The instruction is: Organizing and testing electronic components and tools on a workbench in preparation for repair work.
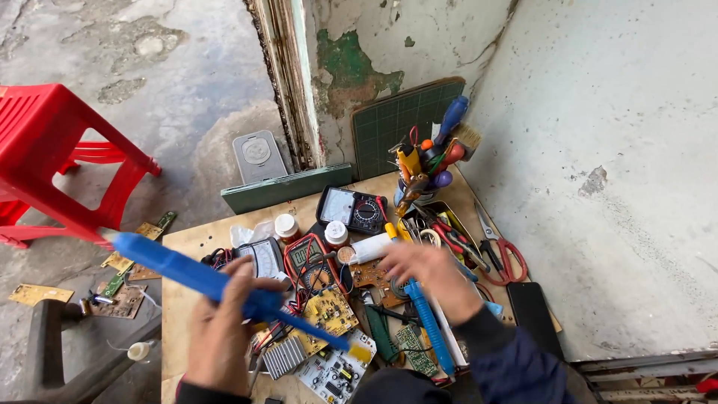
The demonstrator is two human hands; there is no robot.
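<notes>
The left hand (221,337) is closed in a fist around the handle of a long blue plastic soldering tool (202,278), which it holds up over the wooden desk (196,241); the tool's body slants up and away to the left of that hand, while its thin blue shaft runs down to the right and ends in a yellow tip above the boards. The right hand (434,273) hovers low over the clutter with its fingers spread and slightly blurred, gripping nothing that can be made out; a second blue-handled tool (428,323) lies on the desk just under its palm. Between the two hands sit a yellow circuit board (329,310) and a red-cased digital multimeter (310,262), and a ribbed grey metal heat sink (284,357) lies below the left hand's knuckles. Beyond the right hand stand a black analogue meter (351,209) and a cup crammed with screwdrivers (426,168), and red-handled scissors (501,254) rest to its right. Far left of the left hand, a red plastic stool (52,150) stands on the concrete floor.
</notes>
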